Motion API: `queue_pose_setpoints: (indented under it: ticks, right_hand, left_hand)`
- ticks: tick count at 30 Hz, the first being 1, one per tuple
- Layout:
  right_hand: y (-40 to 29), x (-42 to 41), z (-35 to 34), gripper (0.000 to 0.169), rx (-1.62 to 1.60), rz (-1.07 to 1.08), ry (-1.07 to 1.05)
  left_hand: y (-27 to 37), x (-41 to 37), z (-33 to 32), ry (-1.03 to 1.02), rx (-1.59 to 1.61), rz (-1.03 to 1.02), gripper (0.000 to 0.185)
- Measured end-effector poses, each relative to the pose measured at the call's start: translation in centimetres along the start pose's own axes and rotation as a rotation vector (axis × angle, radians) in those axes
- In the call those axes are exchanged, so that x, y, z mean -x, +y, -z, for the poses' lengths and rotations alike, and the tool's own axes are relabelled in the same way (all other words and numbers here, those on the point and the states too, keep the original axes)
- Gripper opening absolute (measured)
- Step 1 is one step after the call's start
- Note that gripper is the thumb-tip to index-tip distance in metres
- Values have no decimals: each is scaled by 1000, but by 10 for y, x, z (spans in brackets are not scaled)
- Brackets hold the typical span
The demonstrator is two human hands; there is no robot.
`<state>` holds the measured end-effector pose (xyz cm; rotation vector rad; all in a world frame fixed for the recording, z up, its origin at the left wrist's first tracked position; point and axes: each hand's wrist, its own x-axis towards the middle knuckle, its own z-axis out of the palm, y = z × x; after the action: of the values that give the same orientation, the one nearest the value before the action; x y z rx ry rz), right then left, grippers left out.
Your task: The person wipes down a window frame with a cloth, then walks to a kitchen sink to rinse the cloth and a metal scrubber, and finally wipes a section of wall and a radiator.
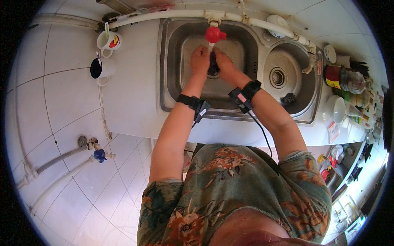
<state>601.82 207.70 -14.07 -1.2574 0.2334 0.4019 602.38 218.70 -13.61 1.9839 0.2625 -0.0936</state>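
Under the red-handled tap point(214, 34), my left hand point(200, 59) and my right hand point(224, 63) are held close together inside the large steel sink basin point(180, 89). Water runs from the spout down between them. Between my hands is a dark purple object point(213, 60), held from both sides. My fingers hide much of it, and what it is cannot be made out. The basin's drain point(213, 76) lies just below it.
A smaller round basin point(295, 61) at right holds a black scouring pad point(288, 98). Two mugs, one printed point(106, 41) and one plain white point(107, 67), stand on the left counter point(132, 77). Jars point(344, 79) and a white bowl point(338, 109) crowd the right. A pipe point(172, 14) crosses behind.
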Motion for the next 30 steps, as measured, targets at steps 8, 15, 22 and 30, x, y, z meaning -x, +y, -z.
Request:
queue_pose_setpoints:
  ticks: [8, 15, 22, 30]
  right_hand:
    - [-27, 4, -3, 30, -386, -223, 123]
    - [-2, -22, 10, 29, -491, -208, -121]
    - [78, -59, 42, 33, 425, 433, -81]
    - [23, -9, 40, 72, 303, 155, -269]
  left_hand:
    - [12, 5, -9, -145, 1144, 535, 41]
    - [3, 8, -29, 182, 175, -27, 27]
    - [25, 5, -23, 352, -76, -306, 20]
    - [12, -10, -2, 115, 1139, 571, 24]
